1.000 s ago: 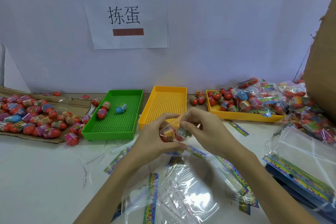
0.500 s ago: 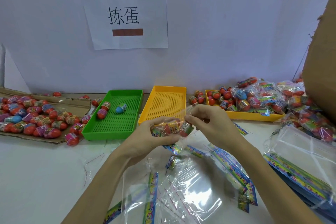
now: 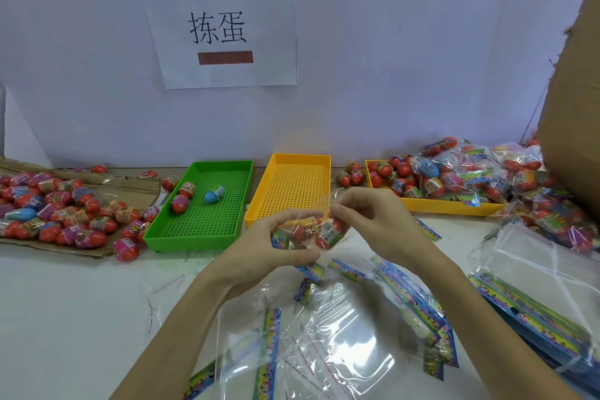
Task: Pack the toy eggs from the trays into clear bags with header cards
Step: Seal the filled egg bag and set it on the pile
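Clear bag (image 3: 311,232) of toy eggs, gripped by left hand (image 3: 259,256); right hand (image 3: 370,224) pinches its flap; judged: sealing, then setting aside.

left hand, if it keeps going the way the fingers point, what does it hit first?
The left hand points up and right, gripping the bag of eggs. Straight on, its fingers would probably meet the right hand, pinching the bag's top; depth is hard to judge. Beyond that is the yellow tray.

White table (image 3: 71,318) with trays (image 3: 207,201), bags (image 3: 324,334), cardboard (image 3: 81,252)
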